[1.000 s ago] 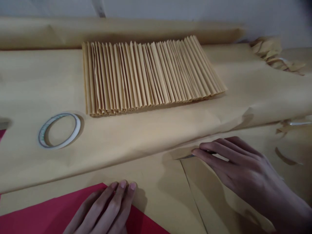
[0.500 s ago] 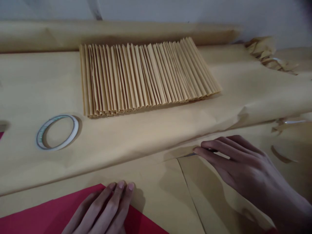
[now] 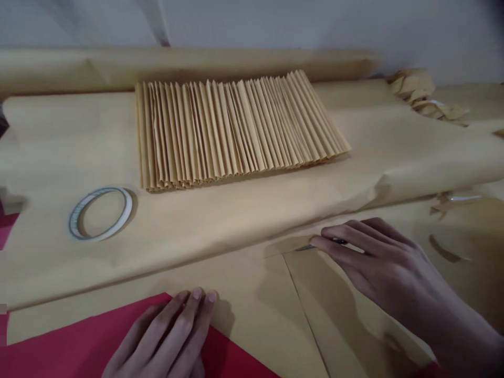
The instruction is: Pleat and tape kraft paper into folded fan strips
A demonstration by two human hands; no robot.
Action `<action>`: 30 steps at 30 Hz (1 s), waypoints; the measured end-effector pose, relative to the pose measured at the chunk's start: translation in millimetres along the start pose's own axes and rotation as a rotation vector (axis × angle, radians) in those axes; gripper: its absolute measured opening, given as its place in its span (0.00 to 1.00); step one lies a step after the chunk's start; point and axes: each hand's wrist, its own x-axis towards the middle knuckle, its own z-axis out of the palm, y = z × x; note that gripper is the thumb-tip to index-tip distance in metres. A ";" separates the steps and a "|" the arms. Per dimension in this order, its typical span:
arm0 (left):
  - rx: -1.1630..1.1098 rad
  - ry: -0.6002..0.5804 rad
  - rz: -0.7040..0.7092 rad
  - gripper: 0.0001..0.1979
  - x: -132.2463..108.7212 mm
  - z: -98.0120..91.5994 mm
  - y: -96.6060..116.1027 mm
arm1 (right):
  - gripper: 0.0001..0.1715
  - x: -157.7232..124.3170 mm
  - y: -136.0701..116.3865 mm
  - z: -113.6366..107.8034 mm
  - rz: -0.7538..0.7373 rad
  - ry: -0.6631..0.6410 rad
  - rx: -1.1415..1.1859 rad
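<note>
My left hand (image 3: 169, 336) lies with fingers stretched out over a corner of red paper (image 3: 79, 344), its fingertips reaching the brown paper beyond. Between the thumb and fingers of my right hand (image 3: 378, 268) is a thin, pointed craft knife (image 3: 305, 248), mostly hidden by the fingers. The blade tip rests at the brown paper sheet (image 3: 255, 294), close to the corner where a long straight cut line (image 3: 305, 310) begins. That line runs down toward me, between my two hands.
Behind the hands, a pleated brown paper piece (image 3: 240, 128) lies on a brown paper layer (image 3: 220, 210). A roll of tape (image 3: 128, 210) lies at the left. Crumpled paper (image 3: 413, 86) sits at the far right, and a paper roll (image 3: 236, 63) runs along the back.
The view has shifted and drawn back slightly, so the pleated paper and tape sit a little differently in it. Both hands hold nearly the same places.
</note>
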 end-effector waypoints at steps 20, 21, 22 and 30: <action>0.091 -0.212 0.131 0.19 100.5 8.3 62.5 | 0.14 -24.3 -60.1 -6.8 0.611 0.110 0.633; 0.071 -0.199 0.127 0.20 99.5 11.3 61.3 | 0.17 -22.9 -62.9 -2.7 0.610 0.099 0.635; 0.053 -0.188 0.125 0.20 98.6 13.4 60.4 | 0.19 -21.3 -66.4 1.9 0.611 0.090 0.621; -0.027 -0.198 0.109 0.24 99.7 15.8 60.0 | 0.16 -21.1 -92.4 34.9 0.537 0.106 0.370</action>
